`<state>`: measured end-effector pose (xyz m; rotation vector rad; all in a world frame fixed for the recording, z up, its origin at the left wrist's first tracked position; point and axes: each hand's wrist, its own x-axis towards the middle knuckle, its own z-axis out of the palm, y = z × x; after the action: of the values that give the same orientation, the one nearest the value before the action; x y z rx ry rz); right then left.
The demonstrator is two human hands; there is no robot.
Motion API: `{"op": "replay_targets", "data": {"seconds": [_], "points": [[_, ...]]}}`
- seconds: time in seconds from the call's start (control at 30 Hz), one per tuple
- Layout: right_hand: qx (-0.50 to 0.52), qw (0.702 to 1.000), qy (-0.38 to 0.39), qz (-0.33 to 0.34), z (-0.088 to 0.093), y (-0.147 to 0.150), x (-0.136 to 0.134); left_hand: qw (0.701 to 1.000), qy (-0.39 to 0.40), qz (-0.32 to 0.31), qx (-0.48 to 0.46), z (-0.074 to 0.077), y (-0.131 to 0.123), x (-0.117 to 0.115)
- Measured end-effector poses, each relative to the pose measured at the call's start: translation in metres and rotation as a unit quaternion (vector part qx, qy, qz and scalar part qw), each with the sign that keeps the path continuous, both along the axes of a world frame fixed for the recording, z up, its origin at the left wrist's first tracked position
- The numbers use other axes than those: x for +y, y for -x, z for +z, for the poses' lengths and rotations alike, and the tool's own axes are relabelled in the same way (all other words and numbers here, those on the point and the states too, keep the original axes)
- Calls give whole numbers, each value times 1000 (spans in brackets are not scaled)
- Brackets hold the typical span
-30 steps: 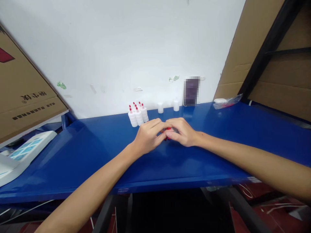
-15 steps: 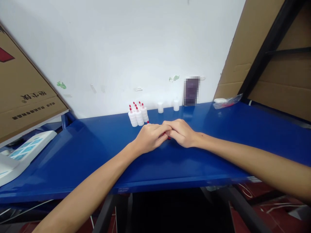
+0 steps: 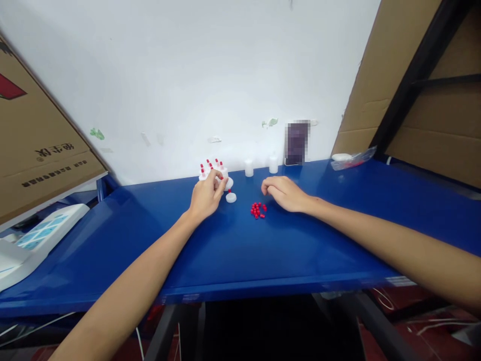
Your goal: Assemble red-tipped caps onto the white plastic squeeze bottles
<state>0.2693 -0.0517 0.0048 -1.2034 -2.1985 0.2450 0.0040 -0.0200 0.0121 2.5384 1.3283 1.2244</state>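
My left hand (image 3: 208,193) is closed in a pinch on a white nozzle cap (image 3: 227,184), gripping its red tip. On the blue table just below it, another white nozzle cap (image 3: 231,198) stands with its red tip up. White bottles (image 3: 203,176) with red tips are grouped behind my left hand, which partly covers them. Small red tip covers (image 3: 257,210) lie in a loose pile between my hands. Beyond that pile, to the right, my right hand (image 3: 284,193) hovers with its fingers curled together; anything inside them is hidden.
Two white open-looking bottles (image 3: 249,168) stand near the wall. A phone-like dark panel (image 3: 296,143), blurred, leans there. A clear plastic bag (image 3: 353,159) lies at the back right. A white device (image 3: 45,235) with blue keys sits at the left, beneath a cardboard box (image 3: 45,140).
My hands, which met over the red tip covers, have parted. The left moved left and back with the nozzle cap; the right moved slightly right and back. The red pile is uncovered.
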Motion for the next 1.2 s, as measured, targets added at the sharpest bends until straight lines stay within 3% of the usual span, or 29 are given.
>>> {"op": "replay_targets", "data": {"seconds": [0.47, 0.8, 0.93, 1.07, 1.2], "points": [[34, 997, 62, -32, 2, -1, 13, 996, 59, 9, 72, -8, -2, 5], [96, 988, 109, -61, -7, -4, 17, 998, 23, -22, 58, -6, -3, 1], [94, 989, 99, -55, -9, -4, 17, 989, -8, -110, 100, -1, -12, -14], [69, 994, 81, -32, -9, -5, 17, 955, -5, -229, 188, 0, -27, -33], [3, 998, 58, -21, -7, -4, 13, 935, -7, -263, 237, -2, -35, -42]]}}
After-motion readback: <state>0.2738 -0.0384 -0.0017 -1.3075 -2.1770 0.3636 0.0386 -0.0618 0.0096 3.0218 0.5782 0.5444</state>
